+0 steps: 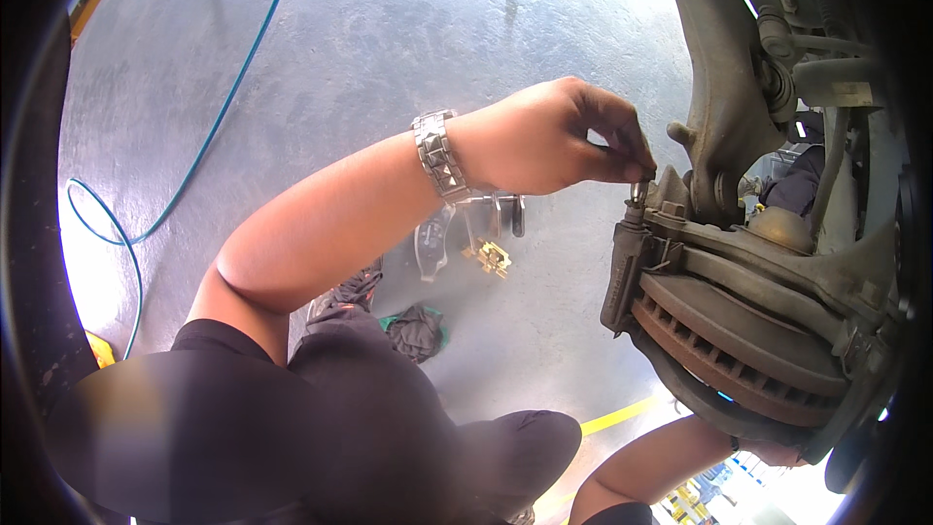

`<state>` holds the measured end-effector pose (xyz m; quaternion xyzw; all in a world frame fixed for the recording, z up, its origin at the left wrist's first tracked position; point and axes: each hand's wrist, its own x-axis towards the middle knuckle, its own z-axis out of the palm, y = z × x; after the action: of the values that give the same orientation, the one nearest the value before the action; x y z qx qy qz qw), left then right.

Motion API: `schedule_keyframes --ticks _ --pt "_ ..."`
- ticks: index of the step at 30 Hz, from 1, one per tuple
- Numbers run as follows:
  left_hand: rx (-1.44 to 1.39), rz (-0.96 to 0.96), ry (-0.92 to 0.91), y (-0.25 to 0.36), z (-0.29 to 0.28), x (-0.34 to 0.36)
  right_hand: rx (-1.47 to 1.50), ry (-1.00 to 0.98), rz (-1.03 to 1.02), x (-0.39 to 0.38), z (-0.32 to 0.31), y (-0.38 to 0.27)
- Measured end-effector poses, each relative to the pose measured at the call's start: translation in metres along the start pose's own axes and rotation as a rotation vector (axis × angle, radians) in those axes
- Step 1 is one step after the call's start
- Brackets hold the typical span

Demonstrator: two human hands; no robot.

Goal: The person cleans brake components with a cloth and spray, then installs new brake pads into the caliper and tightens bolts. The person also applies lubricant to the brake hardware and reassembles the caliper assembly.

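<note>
My left hand (554,136), with a metal-banded watch on its wrist, reaches across to the top of the brake caliper bracket (625,272). Its thumb and fingertips are pinched on a small shiny metal guide pin (638,192), which stands at the bracket's upper end above a dark rubber boot. Beside the bracket is the rusty vented brake disc (739,350), mounted on the wheel hub. Low on the right, my right hand (773,451) is at the underside of the brake assembly; its fingers are mostly hidden behind the metal there.
A suspension arm (719,68) rises above the disc. On the grey floor lie clear goggles (432,243), brass-coloured metal parts (491,257) and a dark cloth (416,332). A blue-green hose (209,141) curls at the left. Yellow line (617,415) marks the floor.
</note>
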<state>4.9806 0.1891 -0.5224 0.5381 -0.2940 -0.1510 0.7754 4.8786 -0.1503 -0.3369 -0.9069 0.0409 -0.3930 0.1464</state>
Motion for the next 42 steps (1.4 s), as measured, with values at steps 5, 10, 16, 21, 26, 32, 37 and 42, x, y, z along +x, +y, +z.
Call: schedule_keyframes --ticks 5,10,16,21,26,32,37,42 --pt "-0.020 0.004 -0.107 -0.006 -0.001 -0.007 0.006 -0.021 -0.002 -0.009 0.017 0.001" --pt "0.110 0.038 -0.030 0.004 0.011 -0.018 0.004 -0.005 -0.003 0.002 0.005 -0.007" --pt "0.231 0.046 0.097 0.005 0.015 -0.013 0.019 -0.004 -0.013 0.003 0.003 -0.006" --pt "0.114 0.094 0.150 0.000 0.035 -0.029 0.014 -0.004 -0.015 0.005 0.005 -0.009" --pt "0.136 0.156 0.163 -0.002 0.027 -0.025 0.034 -0.012 -0.020 0.006 0.007 -0.005" --pt "0.128 0.227 0.063 -0.005 0.023 -0.029 0.018 -0.014 -0.017 0.007 0.001 -0.006" --pt "0.215 0.301 0.117 -0.007 0.037 -0.041 0.011 -0.015 -0.022 0.003 0.005 -0.006" --pt "0.423 0.345 0.183 -0.005 0.054 -0.054 0.022 -0.020 -0.015 0.002 0.006 0.000"
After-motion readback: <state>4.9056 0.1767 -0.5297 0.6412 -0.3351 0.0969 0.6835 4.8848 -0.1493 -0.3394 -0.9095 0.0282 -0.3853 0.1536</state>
